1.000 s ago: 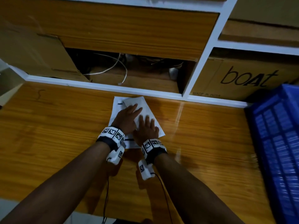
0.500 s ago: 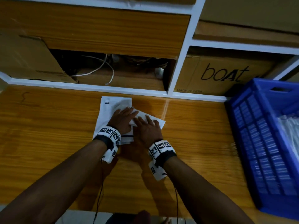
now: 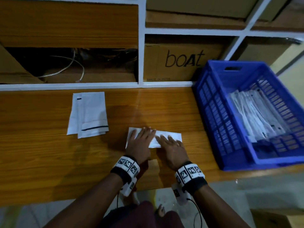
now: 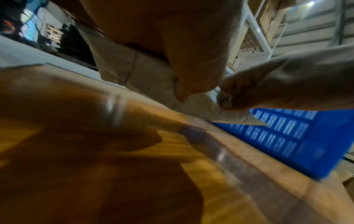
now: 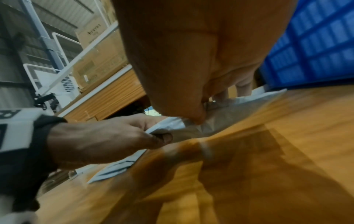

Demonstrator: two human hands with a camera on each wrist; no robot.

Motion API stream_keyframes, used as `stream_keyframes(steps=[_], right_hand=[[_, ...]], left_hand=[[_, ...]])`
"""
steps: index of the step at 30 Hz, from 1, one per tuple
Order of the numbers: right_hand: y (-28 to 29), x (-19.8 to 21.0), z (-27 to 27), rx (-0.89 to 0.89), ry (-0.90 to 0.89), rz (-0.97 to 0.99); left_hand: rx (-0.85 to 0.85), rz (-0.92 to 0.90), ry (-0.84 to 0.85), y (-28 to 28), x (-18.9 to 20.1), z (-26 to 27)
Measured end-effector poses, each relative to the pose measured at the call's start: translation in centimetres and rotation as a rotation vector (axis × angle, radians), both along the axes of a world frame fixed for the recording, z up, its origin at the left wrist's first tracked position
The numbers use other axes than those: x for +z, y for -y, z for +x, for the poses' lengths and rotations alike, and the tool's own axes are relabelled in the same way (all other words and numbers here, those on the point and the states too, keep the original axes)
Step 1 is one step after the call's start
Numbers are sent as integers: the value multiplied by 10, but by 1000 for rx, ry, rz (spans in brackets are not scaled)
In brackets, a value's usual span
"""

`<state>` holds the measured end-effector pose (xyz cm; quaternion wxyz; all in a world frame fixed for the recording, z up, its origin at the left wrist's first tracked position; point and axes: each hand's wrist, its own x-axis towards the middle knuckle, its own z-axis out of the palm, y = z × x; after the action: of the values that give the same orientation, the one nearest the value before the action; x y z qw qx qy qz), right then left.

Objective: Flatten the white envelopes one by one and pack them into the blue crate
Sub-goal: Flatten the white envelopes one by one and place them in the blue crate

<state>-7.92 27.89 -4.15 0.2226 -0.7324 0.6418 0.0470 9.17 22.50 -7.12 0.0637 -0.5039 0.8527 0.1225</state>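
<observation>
Your left hand and right hand each pinch one white envelope, thumbs underneath, fingers spread on top, low over the table. More envelopes lie far left; the blue crate sits right.

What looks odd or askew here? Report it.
Nothing is spilled or damaged. The envelope under both hands looks creased at its near edge, and the remaining envelopes lie unevenly fanned. Those in the blue crate sit slanted.
</observation>
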Motion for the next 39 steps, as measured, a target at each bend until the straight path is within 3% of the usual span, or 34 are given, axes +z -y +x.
stream_keyframes(steps=[4, 8, 12, 17, 23, 39], right_hand=[[-29, -23, -12, -26, -6, 55], [-33, -33, -10, -124, 82, -27], [-27, -58, -6, -138, 87, -8], [-30, -75, -2, -172, 75, -32], [-27, -78, 5, -221, 38, -109], [-25, -91, 10, -232, -7, -138]], left_hand=[[4, 78, 32, -21, -24, -11], [-10, 219, 19, -30, -41, -9], [14, 285, -29, -27, -38, -6], [36, 89, -92, -27, -35, -8], [77, 99, -86, -37, -58, -11], [96, 124, -106, -36, -60, -13]])
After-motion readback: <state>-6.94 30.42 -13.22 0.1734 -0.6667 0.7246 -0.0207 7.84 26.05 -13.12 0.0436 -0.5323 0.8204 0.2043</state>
